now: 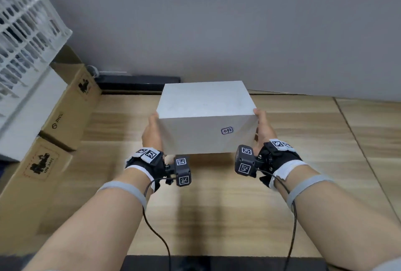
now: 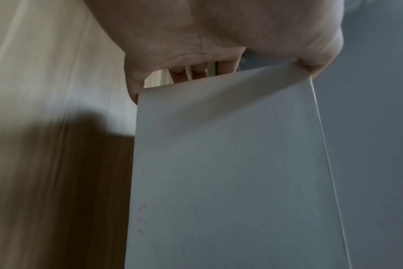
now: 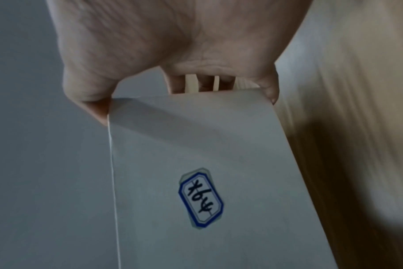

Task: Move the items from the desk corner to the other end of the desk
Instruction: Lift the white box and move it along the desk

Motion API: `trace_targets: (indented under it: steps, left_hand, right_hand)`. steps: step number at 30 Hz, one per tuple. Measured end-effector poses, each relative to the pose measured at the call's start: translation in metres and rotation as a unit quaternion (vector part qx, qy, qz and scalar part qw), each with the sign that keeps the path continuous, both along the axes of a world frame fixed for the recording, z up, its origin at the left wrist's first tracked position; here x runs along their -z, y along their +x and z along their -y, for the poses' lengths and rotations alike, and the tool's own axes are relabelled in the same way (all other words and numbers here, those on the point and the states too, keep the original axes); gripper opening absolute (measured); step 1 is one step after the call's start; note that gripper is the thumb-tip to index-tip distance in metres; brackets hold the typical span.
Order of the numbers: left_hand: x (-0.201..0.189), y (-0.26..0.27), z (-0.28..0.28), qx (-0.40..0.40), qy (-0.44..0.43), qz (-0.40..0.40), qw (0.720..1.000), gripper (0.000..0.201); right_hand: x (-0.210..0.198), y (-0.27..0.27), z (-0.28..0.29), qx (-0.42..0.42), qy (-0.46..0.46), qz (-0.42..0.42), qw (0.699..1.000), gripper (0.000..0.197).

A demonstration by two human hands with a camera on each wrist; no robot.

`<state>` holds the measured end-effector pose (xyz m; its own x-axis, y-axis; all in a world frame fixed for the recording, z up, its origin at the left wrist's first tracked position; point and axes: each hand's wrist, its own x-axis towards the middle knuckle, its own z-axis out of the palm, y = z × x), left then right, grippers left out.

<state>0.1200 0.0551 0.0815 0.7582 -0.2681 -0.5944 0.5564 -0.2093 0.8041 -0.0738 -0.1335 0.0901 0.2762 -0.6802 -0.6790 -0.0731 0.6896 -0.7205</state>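
A plain white box (image 1: 206,119) with a small blue-rimmed handwritten label (image 1: 227,130) on its near face is held between both hands over the wooden desk (image 1: 217,205), with a shadow beneath it. My left hand (image 1: 152,132) grips its left side and my right hand (image 1: 263,128) grips its right side. In the left wrist view the left hand (image 2: 196,36) has its thumb at the box (image 2: 230,172) top corner and its fingers behind the side. The right wrist view shows the right hand (image 3: 173,45) clamped the same way on the box (image 3: 196,145), above the label (image 3: 200,197).
Two brown cardboard boxes (image 1: 69,105) (image 1: 28,173) line the desk's left edge, with a white slatted crate (image 1: 23,27) stacked above them. A black bar (image 1: 134,82) lies at the foot of the grey wall (image 1: 217,21). Bare wood stretches right of the box.
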Motion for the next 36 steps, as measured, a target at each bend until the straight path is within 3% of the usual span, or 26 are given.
trace_targets:
  steps: [4, 12, 17, 21, 26, 32, 36]
  left_hand:
    - [-0.013, -0.099, 0.061, 0.084, -0.008, 0.009, 0.996, 0.065]
    - [-0.010, -0.310, 0.169, 0.238, -0.022, 0.005, 0.971, 0.095]
    - [-0.046, -0.430, 0.209, 0.325, -0.053, 0.011, 0.944, 0.083]
    - [-0.053, -0.482, 0.248, 0.365, -0.054, 0.010, 0.929, 0.084]
    - [-0.036, -0.514, 0.307, 0.378, -0.044, 0.010, 0.925, 0.089]
    - [-0.014, -0.542, 0.371, 0.351, -0.037, -0.005, 0.936, 0.069]
    - [0.016, -0.540, 0.406, 0.320, -0.021, -0.020, 0.947, 0.082]
  right_hand:
    - [-0.014, -0.127, 0.030, 0.054, -0.034, -0.003, 0.998, 0.039]
    - [-0.042, -0.394, 0.067, 0.185, -0.051, -0.050, 0.980, 0.057]
    - [-0.048, -0.521, 0.088, 0.239, -0.062, -0.071, 0.966, 0.073]
    - [-0.055, -0.574, 0.097, 0.276, -0.056, -0.060, 0.958, 0.069]
    - [-0.048, -0.606, 0.131, 0.283, -0.054, -0.070, 0.955, 0.067]
    - [-0.037, -0.624, 0.215, 0.246, -0.058, -0.127, 0.959, 0.065]
    - [-0.027, -0.624, 0.266, 0.196, -0.052, -0.162, 0.966, 0.063]
